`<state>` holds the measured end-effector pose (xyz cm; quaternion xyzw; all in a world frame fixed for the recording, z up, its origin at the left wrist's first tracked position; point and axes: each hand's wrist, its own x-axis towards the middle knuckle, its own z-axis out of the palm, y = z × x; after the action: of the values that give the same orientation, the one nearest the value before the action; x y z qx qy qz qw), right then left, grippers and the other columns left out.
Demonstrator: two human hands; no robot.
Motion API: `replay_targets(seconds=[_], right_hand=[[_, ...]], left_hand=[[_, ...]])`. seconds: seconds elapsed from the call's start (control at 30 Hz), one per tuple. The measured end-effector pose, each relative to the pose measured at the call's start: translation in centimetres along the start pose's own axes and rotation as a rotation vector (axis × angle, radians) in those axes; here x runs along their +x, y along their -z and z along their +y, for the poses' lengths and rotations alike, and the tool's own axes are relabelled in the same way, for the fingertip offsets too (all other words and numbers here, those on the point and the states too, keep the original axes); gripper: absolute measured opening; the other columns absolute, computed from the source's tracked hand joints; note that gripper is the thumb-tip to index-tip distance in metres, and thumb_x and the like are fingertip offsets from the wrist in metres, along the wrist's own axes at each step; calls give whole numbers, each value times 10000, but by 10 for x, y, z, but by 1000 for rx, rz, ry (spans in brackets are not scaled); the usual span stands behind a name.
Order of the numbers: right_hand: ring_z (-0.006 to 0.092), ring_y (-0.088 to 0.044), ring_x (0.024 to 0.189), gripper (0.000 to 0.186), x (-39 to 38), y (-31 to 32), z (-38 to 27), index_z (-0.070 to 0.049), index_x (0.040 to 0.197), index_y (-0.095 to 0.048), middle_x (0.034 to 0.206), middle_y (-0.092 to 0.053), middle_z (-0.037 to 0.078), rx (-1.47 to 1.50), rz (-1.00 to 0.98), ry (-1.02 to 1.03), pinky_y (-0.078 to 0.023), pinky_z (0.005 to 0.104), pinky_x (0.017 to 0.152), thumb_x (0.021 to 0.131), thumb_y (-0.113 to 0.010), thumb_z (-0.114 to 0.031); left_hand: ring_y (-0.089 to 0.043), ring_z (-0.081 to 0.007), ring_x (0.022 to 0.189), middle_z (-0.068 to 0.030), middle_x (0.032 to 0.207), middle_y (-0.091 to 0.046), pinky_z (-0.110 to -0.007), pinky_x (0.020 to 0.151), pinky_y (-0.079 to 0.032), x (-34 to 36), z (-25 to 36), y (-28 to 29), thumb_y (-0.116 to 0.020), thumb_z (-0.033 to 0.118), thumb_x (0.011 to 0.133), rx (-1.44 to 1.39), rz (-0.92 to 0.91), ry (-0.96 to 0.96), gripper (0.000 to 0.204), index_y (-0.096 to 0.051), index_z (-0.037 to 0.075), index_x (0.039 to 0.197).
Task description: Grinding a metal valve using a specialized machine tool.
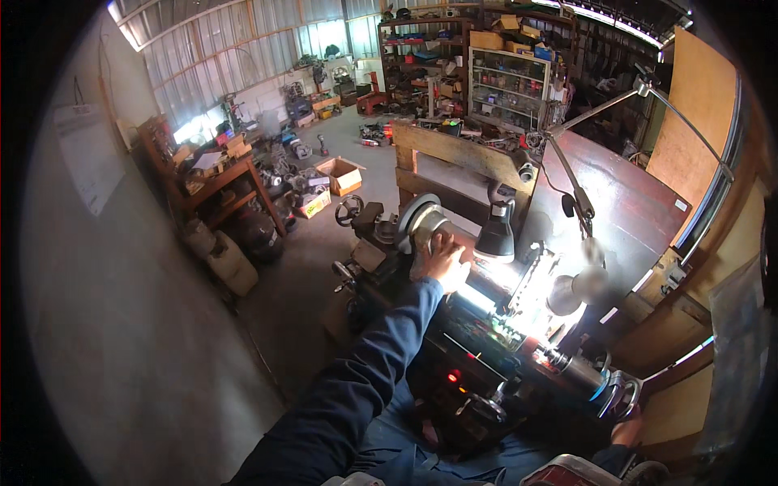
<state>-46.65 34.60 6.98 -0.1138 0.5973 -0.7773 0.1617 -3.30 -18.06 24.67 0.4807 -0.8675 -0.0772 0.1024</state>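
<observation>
A lathe-like machine (pixel 454 332) with a brightly lit bed lies in front of me. My left hand (pixel 444 263) reaches out to its far left end. The fingers are spread over a rounded metal drum (pixel 429 230) beside a large grey disc (pixel 417 212). My right hand (pixel 626 431) is low at the right end, against a shiny metal handwheel (pixel 622 395); its fingers are partly hidden but seem curled round the rim. Between the hands, a bright shaft (pixel 476 300) and a steel cylinder (pixel 580 373) lie in line. Glare hides detail there.
A black lamp (pixel 496 233) hangs close to my left hand, and a jointed lamp arm (pixel 574 182) rises behind the machine. Handwheels (pixel 489 405) stick out in front. A wooden pallet-like frame (pixel 462 158) stands beyond. An open cardboard box (pixel 340 175) sits on the floor.
</observation>
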Motion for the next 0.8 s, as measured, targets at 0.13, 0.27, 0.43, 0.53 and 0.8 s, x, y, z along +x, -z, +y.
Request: replay_targets(seconds=[0.13,0.27,0.43,0.53,0.8], right_hand=[[224,-660,914,362,32,18,32,-14,1175,-635,1058,-701,120,-591,-153,291,-511,370,823,1002,-485,-294],[227,-660,916,381,51,17,20,-20,1160,-640,1046,-696,112,-706,-145,259,-514,375,825,1009,-467,-324],[230,-659,918,419,70,-32,-27,-29,1135,-648,1025,-688,100,-885,-160,212,-519,383,828,1022,-438,-374],[273,-660,959,421,64,-68,-50,-26,1134,-658,1058,-688,137,-908,-52,224,-512,390,849,1028,-421,-357],[317,-627,1086,405,28,-92,-87,-57,1217,-639,1146,-672,176,-1011,124,459,-476,382,923,1034,-434,-355]], left_hand=[[-68,-361,1498,-102,1631,-119,-593,1177,-53,4,-8,-10,-455,445,936,-24,-30,17,686,-266,173,1537],[-76,-362,1497,-96,1632,-120,-620,1167,-82,2,5,3,-466,440,925,-9,-113,43,711,-245,167,1543],[-117,-367,1489,-98,1624,-155,-637,1162,-88,-2,4,-1,-470,411,915,-41,3,75,702,-266,147,1533],[-129,-365,1486,-103,1616,-182,-648,1158,-80,-9,2,7,-466,406,918,4,30,95,701,-267,129,1530],[-116,-360,1490,-110,1616,-175,-667,1150,-47,-7,5,7,-468,411,916,-44,-1,92,698,-280,128,1526]])
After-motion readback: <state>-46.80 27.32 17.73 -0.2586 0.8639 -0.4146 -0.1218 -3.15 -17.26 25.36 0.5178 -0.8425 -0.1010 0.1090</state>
